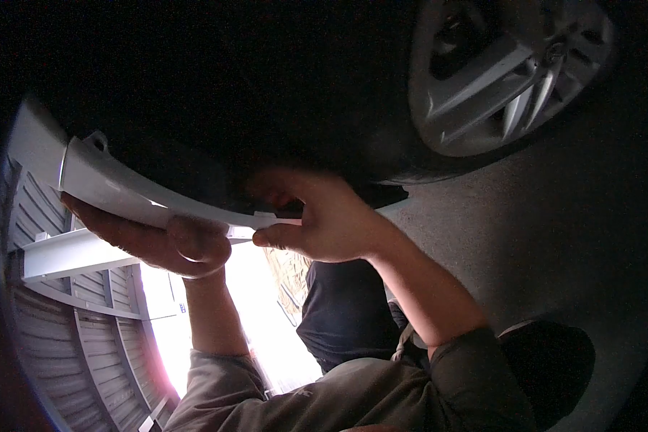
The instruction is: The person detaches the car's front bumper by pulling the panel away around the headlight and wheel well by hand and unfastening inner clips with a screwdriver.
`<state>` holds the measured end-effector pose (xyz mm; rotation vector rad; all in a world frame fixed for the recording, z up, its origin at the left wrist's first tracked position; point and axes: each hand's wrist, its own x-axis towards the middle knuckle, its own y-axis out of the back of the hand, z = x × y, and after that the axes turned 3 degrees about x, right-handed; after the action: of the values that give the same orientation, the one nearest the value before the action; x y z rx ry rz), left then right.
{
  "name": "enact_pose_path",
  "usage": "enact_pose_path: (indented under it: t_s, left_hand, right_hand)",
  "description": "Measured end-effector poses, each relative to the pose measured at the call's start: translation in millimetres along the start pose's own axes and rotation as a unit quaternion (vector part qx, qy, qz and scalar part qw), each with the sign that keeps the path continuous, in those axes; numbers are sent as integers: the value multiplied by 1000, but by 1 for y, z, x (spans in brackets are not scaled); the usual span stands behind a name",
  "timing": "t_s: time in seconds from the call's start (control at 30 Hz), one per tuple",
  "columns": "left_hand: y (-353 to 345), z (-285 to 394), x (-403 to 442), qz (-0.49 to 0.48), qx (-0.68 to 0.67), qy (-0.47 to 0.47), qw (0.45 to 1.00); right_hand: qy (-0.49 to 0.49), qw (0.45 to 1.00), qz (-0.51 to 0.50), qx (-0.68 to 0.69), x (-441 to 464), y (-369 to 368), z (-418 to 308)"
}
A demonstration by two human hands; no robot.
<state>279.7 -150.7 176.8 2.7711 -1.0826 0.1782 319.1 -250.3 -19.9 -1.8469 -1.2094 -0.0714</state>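
A light-coloured painted car body panel [122,181] curves along the wheel arch, with a seam near its far left end. My left hand [151,241] lies along its outer face, fingers stretched out to the left and the thumb bent in toward the palm. At the panel's right end, my right hand [327,219] grips the lower edge. Its thumb sits on the outside, while the fingers reach behind into the dark arch and are partly hidden. A small tab [97,140] stands on the inner edge near the seam.
A car wheel with a silver spoked rim [511,79] is at the upper right, above the grey floor [540,237]. My dark-trousered leg [349,309] shows below my right hand. A corrugated metal wall with beams [72,317] and a bright opening [259,317] lie at left.
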Motion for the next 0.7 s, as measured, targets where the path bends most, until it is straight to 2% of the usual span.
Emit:
enact_pose_path:
  t_s: [0.03,0.13,0.23,0.33,0.43,0.5,0.63,0.7]
  left_hand:
    - [1,0,-1,2,0,-2,1000]
    - [-1,-4,1,7,3,-13,1000]
    - [0,-7,0,17,3,-31,999]
    - [1,-12,-1,36,9,-66,997]
    - [5,-14,-6,48,-6,-107,993]
    - [5,-10,-11,37,-37,-128,990]
    - [17,-4,11,-70,-157,-229,958]
    - [28,3,19,-135,-173,-256,942]
  right_hand:
    - [12,1000,18,-10,-5,-3,8]
    - [60,990,87,89,-9,-20,16]
    - [66,989,99,90,-10,-25,13]
    - [87,990,113,-18,-14,-26,10]
    - [65,991,116,-28,-17,-25,12]
    - [85,986,134,-54,-18,-25,19]
    - [130,974,158,-101,-20,-21,30]
    - [128,974,172,-66,-21,-24,37]
